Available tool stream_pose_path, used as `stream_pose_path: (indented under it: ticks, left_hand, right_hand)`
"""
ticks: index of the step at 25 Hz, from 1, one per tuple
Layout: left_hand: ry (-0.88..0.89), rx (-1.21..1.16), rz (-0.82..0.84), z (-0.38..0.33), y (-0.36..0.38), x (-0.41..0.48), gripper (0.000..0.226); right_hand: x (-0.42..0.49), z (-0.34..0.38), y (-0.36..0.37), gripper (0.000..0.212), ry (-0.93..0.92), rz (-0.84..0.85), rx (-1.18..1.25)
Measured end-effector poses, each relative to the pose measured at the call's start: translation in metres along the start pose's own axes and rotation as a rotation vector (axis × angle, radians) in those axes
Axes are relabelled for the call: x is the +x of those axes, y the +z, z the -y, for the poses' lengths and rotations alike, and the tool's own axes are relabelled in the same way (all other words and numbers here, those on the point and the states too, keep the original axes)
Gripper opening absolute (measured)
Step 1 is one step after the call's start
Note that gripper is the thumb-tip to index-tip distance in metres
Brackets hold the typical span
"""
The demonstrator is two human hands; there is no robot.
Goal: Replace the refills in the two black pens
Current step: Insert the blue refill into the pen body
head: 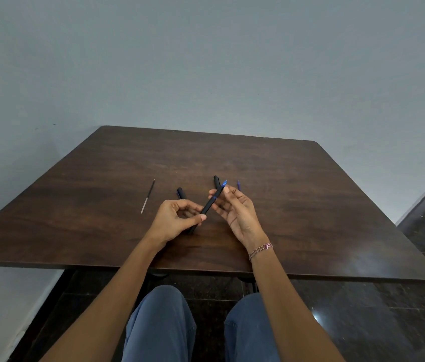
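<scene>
Dark wood worktop carries, L to R, thin loose refill, black pen part-hidden behind left grip, which pinches lower end of 2nd black pen w/ blue tip, right grip pinching its upper end, blue refill just beyond.

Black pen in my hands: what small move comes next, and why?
Probably twist the tip end with the right hand while the left hand steadies the black pen: both pinch it, and a refill waits on the table.
</scene>
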State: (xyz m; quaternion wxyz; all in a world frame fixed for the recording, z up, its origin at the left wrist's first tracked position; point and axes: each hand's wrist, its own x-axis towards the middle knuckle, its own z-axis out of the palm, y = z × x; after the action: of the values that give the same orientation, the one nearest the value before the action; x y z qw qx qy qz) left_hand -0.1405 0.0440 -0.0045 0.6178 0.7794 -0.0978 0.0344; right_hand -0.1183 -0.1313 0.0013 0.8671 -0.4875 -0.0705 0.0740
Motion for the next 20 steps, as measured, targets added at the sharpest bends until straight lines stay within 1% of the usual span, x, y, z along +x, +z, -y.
stream_pose_path:
  ticks: [3,10,12,16,20]
  left_hand:
    - [-0.001,-0.002,-0.001,-0.0016,-0.0005,-0.0011,0.016]
    - [0.002,0.002,0.01,-0.0016,0.0009,-0.0015,0.016]
    - [-0.002,0.005,0.007,-0.0012,0.0013,-0.0013,0.016]
    - [0.008,0.007,-0.002,-0.001,0.0015,-0.0005,0.016]
    - [0.015,0.0,0.005,-0.0009,0.0008,-0.0014,0.016]
  right_hand:
    - [-0.001,-0.0005,-0.0003,0.027,0.011,0.017,0.011]
    - [-0.0022,0.0001,-0.0001,0.014,-0.015,-0.017,-0.028]
    - [-0.0014,-0.0001,-0.0011,0.014,-0.014,-0.018,-0.007]
    - [-0.0016,0.0005,-0.0018,0.028,-0.012,0.035,0.026]
    - [-0.0038,0.0004,0.0003,0.031,-0.031,0.028,-0.016]
